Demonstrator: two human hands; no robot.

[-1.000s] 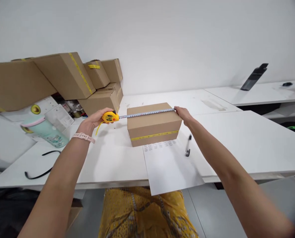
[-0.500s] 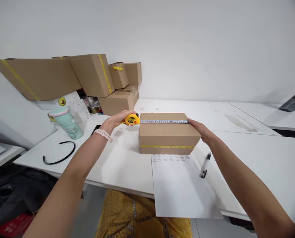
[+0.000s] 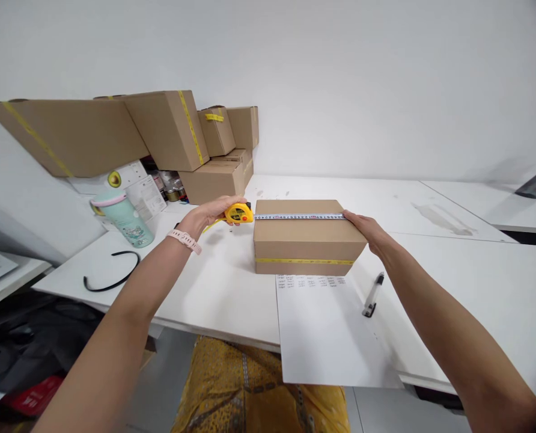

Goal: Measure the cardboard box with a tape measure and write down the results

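Note:
A small cardboard box (image 3: 306, 246) with a yellow tape band sits on the white table (image 3: 452, 270). My left hand (image 3: 209, 213) grips a yellow tape measure (image 3: 240, 213) at the box's left edge. Its blade (image 3: 299, 216) runs flat across the box top. My right hand (image 3: 365, 228) presses the blade's end down at the box's right edge, fingers closed on it. A pink watch band is on my left wrist.
A sheet of paper (image 3: 326, 331) with small print lies in front of the box, a pen (image 3: 372, 294) to its right. Stacked cardboard boxes (image 3: 160, 132), a mint tumbler (image 3: 124, 218) and a black band (image 3: 110, 273) are at the left.
The view swung right and settled. The tape measure case came in close to the box's left edge. Both hands keep the blade stretched over the box.

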